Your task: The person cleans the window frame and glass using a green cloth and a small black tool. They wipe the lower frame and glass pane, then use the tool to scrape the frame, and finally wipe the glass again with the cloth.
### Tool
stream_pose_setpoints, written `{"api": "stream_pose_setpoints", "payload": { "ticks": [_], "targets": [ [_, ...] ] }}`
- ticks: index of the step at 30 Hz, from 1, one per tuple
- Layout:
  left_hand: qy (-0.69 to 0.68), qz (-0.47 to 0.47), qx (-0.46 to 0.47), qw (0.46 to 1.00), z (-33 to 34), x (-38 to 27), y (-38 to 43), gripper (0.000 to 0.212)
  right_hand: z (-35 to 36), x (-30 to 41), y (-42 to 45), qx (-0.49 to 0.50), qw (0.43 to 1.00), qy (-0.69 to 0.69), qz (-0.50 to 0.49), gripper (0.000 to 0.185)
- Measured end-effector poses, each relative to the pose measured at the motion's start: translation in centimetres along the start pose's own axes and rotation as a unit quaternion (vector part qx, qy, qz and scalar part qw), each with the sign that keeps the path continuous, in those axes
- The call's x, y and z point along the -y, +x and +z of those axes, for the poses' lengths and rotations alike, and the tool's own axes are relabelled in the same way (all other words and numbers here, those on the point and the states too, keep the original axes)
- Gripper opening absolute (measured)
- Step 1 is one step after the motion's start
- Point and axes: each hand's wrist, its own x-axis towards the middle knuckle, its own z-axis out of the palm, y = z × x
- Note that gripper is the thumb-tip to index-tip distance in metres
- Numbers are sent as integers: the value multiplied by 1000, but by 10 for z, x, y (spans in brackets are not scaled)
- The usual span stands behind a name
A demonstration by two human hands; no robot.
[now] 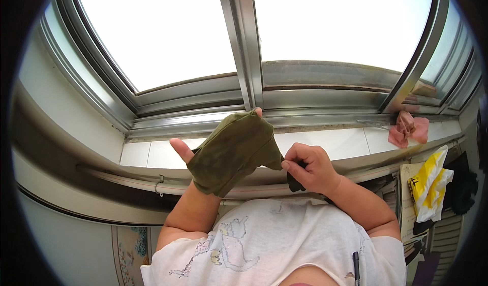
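An olive-green cloth piece (234, 152), with a seam across it, covers most of my left hand (182, 150). Only the thumb at the left and one fingertip at the top stick out, and the remaining fingers are hidden. I cannot tell whether the hand is inside the cloth or just under it. On the right, my right hand (310, 168) pinches the cloth's lower right corner between thumb and fingers. Black material (294, 182) hangs below that hand, and its link to the green cloth is hidden.
Beyond my hands is a metal-framed sliding window (246, 49) above a white tiled sill (324, 143). A pink cloth (407, 129) lies on the sill's right. A white pipe (126, 181) runs below. Yellow-and-white plastic bag (431, 187) rests on papers (408, 206) at the right.
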Motion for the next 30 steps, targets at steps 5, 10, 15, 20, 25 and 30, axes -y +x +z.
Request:
{"api": "stream_pose_setpoints", "payload": {
  "ticks": [5,10,15,20,25,30],
  "targets": [
    [-15,-10,3,1000,15,-4,-2,130,1,5,0,5,1000,-22,-21,13],
    [5,-45,59,997,0,-14,-13,130,-1,5,1,-6,998,-56,-43,14],
    [27,-35,47,998,-4,-16,-20,130,-5,2,3,-30,998,-34,-34,14],
    [111,-16,52,992,-1,-10,-13,132,2,4,6,-114,991,-35,-56,16],
    [286,-64,62,954,15,0,1,132,11,26,17,-67,997,-11,-43,17],
    [293,-52,41,954,9,10,-10,134,17,22,18,-74,995,62,-14,18]
  ]
}}
